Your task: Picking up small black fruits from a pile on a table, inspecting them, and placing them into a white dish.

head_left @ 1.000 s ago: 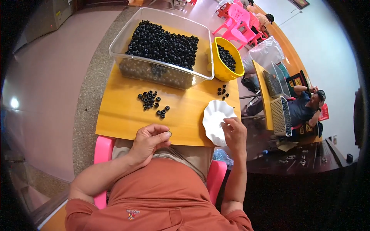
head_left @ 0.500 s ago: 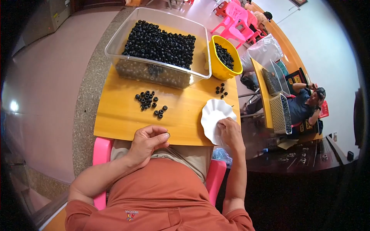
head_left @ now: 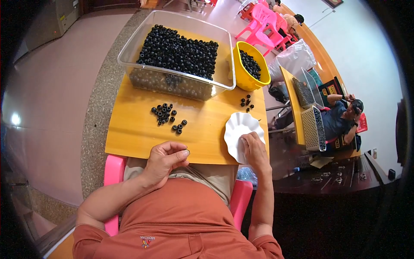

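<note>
My left hand (head_left: 164, 160) is held at the table's near edge, thumb and forefinger pinched together on a small black piece, of which only a dark edge shows. Over at the right, my right hand (head_left: 255, 151) reaches into a white wavy-rimmed dish (head_left: 233, 134), its fingers closed and pointing down. What lies between those fingertips is hidden, and so is part of the dish. Beyond my left hand lies a loose pile of small black hollow round pieces (head_left: 164, 114), with a smaller cluster (head_left: 179, 127) beside it. Several black bits (head_left: 247, 102) lie past the dish.
A large clear plastic bin (head_left: 125, 58) of black pieces fills the table's far side. Right of it stands a yellow tub (head_left: 246, 82) holding more. A person (head_left: 336, 121) sits at another table on the right. Pink chairs (head_left: 265, 23) stand farther back.
My right hand has shifted slightly left and up within the dish, fingers still closed. The left hand keeps its pinch in the same place.
</note>
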Demonstrator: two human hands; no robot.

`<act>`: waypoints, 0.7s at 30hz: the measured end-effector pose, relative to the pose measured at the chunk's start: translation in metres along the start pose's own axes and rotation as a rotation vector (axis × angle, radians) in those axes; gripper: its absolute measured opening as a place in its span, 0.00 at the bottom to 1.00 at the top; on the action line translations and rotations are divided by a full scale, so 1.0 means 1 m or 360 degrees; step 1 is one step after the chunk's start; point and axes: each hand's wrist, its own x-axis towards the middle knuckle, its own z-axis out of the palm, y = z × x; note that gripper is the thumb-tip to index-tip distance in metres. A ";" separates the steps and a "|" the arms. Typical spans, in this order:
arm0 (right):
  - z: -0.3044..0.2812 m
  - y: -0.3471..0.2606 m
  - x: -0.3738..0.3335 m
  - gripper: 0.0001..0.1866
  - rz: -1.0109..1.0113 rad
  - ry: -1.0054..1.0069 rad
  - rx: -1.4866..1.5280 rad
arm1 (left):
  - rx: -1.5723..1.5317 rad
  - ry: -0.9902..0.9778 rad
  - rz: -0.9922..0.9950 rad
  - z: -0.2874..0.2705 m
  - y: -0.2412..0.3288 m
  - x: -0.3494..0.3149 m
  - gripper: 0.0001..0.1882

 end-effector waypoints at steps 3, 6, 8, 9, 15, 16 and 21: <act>0.007 0.005 -0.001 0.07 0.0022 0.0067 0.0062 | 0.0008 0.0000 0.0005 -0.001 -0.001 0.000 0.08; 0.013 0.014 -0.002 0.06 -0.0021 0.0177 0.0120 | 0.0019 -0.0009 -0.0003 0.002 -0.001 0.000 0.08; 0.018 0.019 -0.005 0.06 0.0155 0.0235 0.0449 | 0.0104 0.0019 -0.0005 0.009 0.003 -0.004 0.09; 0.019 0.020 -0.006 0.06 0.0159 0.0246 0.0459 | 0.0120 0.0018 -0.0003 0.007 0.001 -0.003 0.09; 0.025 0.023 -0.011 0.07 0.0316 0.0260 0.1164 | 0.0143 -0.0153 0.0015 0.005 -0.008 0.004 0.08; 0.023 0.021 -0.011 0.06 0.0348 0.0240 0.1286 | 0.0150 -0.0146 0.0011 0.007 -0.009 0.005 0.06; 0.016 0.020 -0.015 0.04 0.0334 0.0272 0.1599 | 0.0206 -0.0105 -0.0038 0.031 -0.014 0.016 0.05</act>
